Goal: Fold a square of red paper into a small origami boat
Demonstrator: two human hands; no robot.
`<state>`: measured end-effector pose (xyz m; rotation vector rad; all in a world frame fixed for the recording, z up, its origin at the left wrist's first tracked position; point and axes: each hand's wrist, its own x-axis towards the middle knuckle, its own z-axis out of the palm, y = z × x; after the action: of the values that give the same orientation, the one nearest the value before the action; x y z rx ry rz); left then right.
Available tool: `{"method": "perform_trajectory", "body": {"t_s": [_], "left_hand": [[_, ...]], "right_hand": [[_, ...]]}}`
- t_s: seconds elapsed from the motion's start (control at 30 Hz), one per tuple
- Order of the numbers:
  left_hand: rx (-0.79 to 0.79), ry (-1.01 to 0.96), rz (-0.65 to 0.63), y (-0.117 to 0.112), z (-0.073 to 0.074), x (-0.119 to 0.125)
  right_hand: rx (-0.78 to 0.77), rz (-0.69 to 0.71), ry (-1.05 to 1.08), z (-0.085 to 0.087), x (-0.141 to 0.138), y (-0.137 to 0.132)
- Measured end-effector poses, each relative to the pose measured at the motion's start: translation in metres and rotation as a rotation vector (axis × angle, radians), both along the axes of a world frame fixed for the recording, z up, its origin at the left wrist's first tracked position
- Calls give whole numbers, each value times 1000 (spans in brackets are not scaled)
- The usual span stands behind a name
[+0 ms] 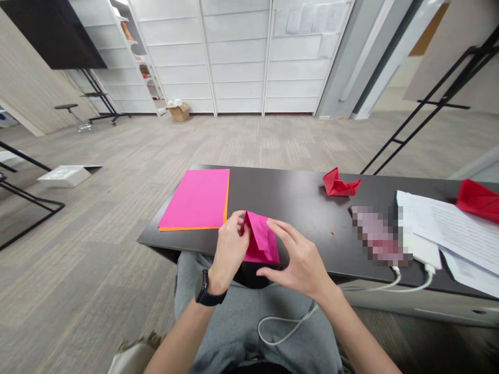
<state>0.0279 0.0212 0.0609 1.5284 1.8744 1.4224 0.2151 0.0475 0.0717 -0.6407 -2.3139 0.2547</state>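
A partly folded pink paper [260, 239] lies at the near edge of the dark table [296, 208]. My left hand [231, 250] pinches the paper's left corner with closed fingers. A black watch sits on that wrist. My right hand [300, 259] hovers at the paper's right side with fingers spread, fingertips touching or just over its edge and thumb near its lower border.
A stack of flat pink and orange sheets [198, 200] lies to the left. A folded red paper shape [340, 184] sits farther back, another red one [477, 199] at the right edge. White printed papers [448, 228] and a white cable [288, 324] lie to the right.
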Motion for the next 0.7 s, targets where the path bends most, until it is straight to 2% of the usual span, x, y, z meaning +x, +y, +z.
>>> {"method": "perform_trajectory", "body": {"t_s": [0.13, 0.27, 0.33, 0.4, 0.47, 0.57, 0.63, 0.7], "left_hand": [[-7, -7, -8, -4, 1, 2], [-84, -17, -43, -5, -1, -7], [-89, 29, -112, -5, -2, -13], [-51, 103, -228, -5, -4, -16], [8, 181, -327, -5, -7, -16], [39, 285, -365, -5, -16, -15], [15, 374, -373, -6, -26, -15], [5, 470, -392, -7, -35, -18]], "right_hand": [[-32, -89, 25, -2, -7, -9], [-150, -255, 209, -5, -4, 9], [-192, -270, 240, -5, 0, 21], [-157, -189, 206, -6, 4, 31], [-56, -44, 141, -11, 5, 35], [67, 162, 19, -24, 8, 33], [62, 205, -77, -34, 13, 31], [0, 181, -186, -43, 21, 30]]}}
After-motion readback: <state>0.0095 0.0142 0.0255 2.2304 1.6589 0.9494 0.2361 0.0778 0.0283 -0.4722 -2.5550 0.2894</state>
